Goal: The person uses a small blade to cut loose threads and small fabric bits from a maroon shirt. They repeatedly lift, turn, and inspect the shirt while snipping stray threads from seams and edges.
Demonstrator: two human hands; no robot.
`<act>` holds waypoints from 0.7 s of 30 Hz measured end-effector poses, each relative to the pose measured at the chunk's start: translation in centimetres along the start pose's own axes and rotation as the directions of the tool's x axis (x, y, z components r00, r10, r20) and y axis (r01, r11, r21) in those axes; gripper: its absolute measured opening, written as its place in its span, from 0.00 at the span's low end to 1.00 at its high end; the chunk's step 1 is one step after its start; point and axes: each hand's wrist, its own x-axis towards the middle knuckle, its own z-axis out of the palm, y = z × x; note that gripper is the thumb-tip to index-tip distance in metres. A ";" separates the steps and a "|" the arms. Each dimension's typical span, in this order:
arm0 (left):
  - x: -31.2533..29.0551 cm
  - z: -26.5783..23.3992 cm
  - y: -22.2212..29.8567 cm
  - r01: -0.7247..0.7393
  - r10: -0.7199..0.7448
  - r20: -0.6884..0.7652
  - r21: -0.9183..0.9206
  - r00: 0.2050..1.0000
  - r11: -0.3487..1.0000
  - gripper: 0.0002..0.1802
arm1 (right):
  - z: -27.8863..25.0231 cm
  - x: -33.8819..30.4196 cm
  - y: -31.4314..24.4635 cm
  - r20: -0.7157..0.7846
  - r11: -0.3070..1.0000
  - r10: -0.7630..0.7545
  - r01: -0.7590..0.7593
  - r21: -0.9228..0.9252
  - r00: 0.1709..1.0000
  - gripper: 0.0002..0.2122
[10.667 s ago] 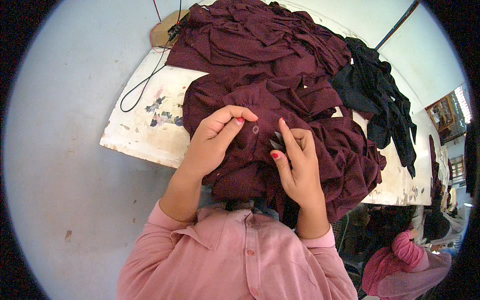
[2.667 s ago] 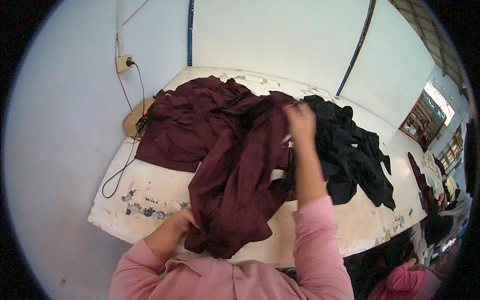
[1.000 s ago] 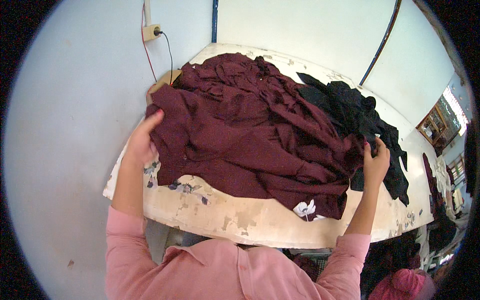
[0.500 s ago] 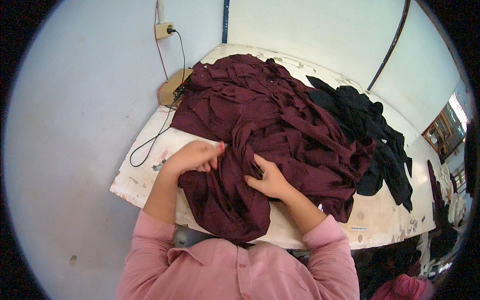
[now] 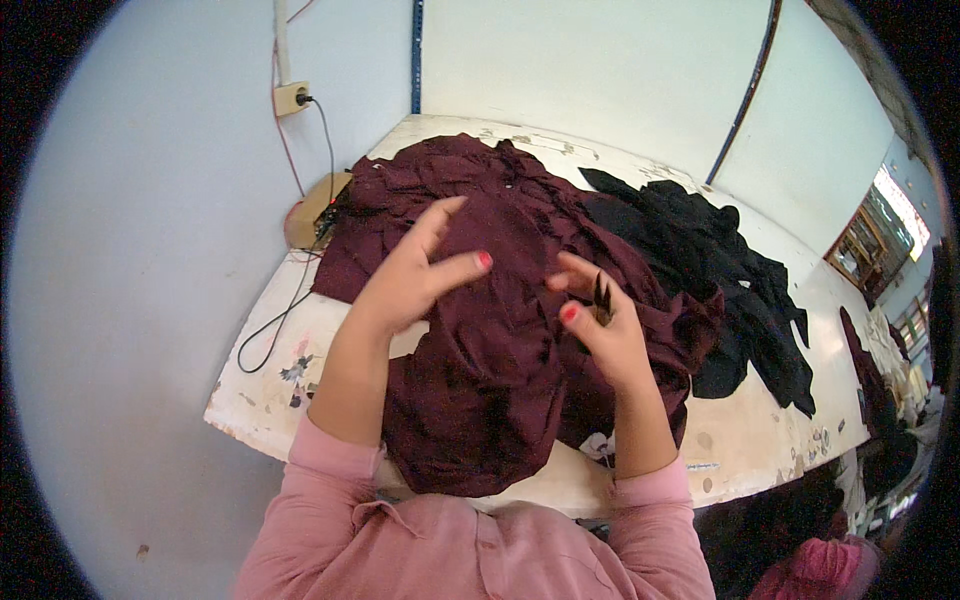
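A dark maroon garment lies rumpled over much of the table, with one part hanging toward my body at the near edge. Over its left middle is my left hand, holding nothing, its thumb and fingers apart. My right hand is above the garment's right part. Dark thread snips sit within its curled fingers, their points sticking up; the rest is hidden in the palm. The thumb and index finger of that hand are apart. Whether either hand touches the cloth is hard to tell.
A black garment is heaped to the right. At the left, a brown box with a cable stands by the wall socket. A white scrap is near my right forearm. Piled cloth lies below at right.
Both hands have let go of the maroon cloth and risen, the left opening. The snips now show in my right hand. The cloth's near part lies flatter and more spread.
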 end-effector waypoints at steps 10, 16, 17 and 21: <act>-7.5 0.9 -0.4 -0.280 0.113 0.399 0.391 0.910 0.877 0.15 | 1.1 -6.8 -1.3 0.141 0.976 0.181 -0.196 0.096 0.973 0.10; -10.3 0.4 -4.8 -0.114 0.067 0.122 0.434 0.990 0.894 0.14 | 1.2 -9.6 4.2 0.103 0.958 0.106 -0.074 -0.278 0.989 0.09; -10.1 0.1 -4.6 -0.117 0.050 0.158 0.451 0.986 0.885 0.14 | 1.3 -9.4 5.0 0.077 0.927 0.057 -0.024 -0.375 0.995 0.09; -8.9 -0.5 -3.9 -0.202 0.142 0.150 0.547 0.978 0.812 0.11 | 1.8 -7.9 5.6 -0.149 0.886 0.076 -0.136 -0.443 0.986 0.10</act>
